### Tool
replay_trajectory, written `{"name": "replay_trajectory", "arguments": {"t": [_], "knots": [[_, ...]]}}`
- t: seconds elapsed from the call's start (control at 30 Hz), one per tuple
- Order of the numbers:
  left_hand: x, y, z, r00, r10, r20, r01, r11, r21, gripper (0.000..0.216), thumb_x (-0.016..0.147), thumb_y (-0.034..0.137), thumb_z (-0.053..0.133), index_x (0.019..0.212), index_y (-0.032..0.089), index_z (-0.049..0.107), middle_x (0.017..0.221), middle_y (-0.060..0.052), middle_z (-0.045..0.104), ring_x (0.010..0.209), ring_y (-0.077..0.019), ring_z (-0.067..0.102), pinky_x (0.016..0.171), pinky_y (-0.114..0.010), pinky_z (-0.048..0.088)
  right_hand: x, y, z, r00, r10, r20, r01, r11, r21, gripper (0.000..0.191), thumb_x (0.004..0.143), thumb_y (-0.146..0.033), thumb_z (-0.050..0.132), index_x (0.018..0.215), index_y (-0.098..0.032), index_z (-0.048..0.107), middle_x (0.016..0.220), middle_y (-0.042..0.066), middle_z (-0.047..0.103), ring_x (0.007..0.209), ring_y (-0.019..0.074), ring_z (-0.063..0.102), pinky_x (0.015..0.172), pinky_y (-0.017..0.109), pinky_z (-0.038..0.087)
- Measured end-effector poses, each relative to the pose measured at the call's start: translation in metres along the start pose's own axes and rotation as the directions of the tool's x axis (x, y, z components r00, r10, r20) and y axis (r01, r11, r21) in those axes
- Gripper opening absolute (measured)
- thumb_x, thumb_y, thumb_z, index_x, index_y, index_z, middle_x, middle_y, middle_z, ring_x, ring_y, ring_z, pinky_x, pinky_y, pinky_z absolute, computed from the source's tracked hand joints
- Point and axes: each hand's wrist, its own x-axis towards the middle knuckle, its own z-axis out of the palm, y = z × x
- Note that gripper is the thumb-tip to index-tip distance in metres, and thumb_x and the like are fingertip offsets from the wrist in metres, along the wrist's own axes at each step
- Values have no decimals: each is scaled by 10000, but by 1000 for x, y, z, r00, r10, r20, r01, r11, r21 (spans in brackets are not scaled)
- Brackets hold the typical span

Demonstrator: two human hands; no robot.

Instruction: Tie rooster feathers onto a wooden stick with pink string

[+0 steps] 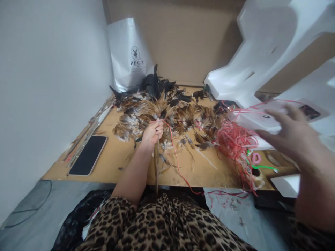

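Observation:
My left hand (153,133) is closed around a thin stick (156,167) wrapped with brown and black feathers (157,109), held over the wooden board (117,164). A red string (176,153) runs from that fist down across the board toward my lap. My right hand (290,134) hovers at the right with fingers stretched out and apart, holding nothing, close to the tangle of red strings (235,139). Loose feathers (193,122) lie spread across the board's middle and back.
A dark phone (88,154) lies at the board's left. A silver bag (129,52) stands at the back against cardboard. White foam pieces (261,62) fill the right. A pink ring (256,158) and green string (261,167) lie nearby. Leopard-print fabric (162,223) covers my lap.

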Motion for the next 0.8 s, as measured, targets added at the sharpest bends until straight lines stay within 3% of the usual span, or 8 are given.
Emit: {"name": "replay_trajectory", "arguments": {"t": [0.07,0.13,0.27,0.37,0.43,0.57,0.7,0.8], "knots": [[-2,-3,2,1000,13,8,-13,999,40,197,863,45,429,703,159,410,587,41,396,375,-2,309,324,-94,163,-4,-53,11,960,-2,281,-128,888,441,471,736,-486,658,1110,-200,641,1036,187,647,729,212,630,621,366,477],[-4,-7,4,1000,18,11,-19,997,79,190,843,41,459,697,157,421,588,38,409,381,-3,315,325,-93,170,-5,-103,31,838,-155,522,-265,721,640,377,731,-500,651,909,-172,700,778,118,677,619,178,604,576,328,486],[-5,-12,4,998,45,42,-50,988,144,188,786,34,537,680,148,433,593,33,436,396,0,322,334,-87,180,2,-174,87,821,-227,524,-394,439,808,241,662,-339,748,822,-173,680,813,52,683,721,144,615,664,269,508],[-3,-12,3,996,74,54,-83,977,198,155,767,47,565,691,132,461,579,37,441,394,6,308,337,-85,174,11,-203,122,699,-260,666,-636,199,745,217,670,-301,740,773,-149,624,687,33,648,601,110,594,585,245,503],[-2,-12,3,994,97,47,-105,970,222,143,757,53,575,695,125,469,575,37,450,392,10,297,340,-86,167,15,-212,134,655,-278,702,-707,101,700,224,662,-287,739,737,-142,586,572,-6,582,452,67,495,444,204,430],[-4,-11,6,990,129,64,-141,955,261,141,725,54,586,694,126,468,568,39,454,392,7,295,346,-99,147,17,-212,139,664,-267,698,-712,55,699,263,631,-285,741,729,-140,546,485,-74,457,343,2,237,326,149,140],[-9,-15,11,984,175,42,-178,915,361,119,698,93,621,693,117,505,556,40,458,392,-1,298,352,-126,130,16,-209,133,626,-326,709,-741,35,670,310,606,-308,750,690,-155,494,452,-103,354,363,1,162,352,155,89],[-11,-21,14,970,244,18,-226,866,446,83,699,115,613,681,113,531,539,38,466,386,-8,304,362,-143,131,13,-212,127,629,-314,711,-742,33,670,394,582,-328,764,611,-184,399,425,-128,223,372,8,120,364,165,67]]}}
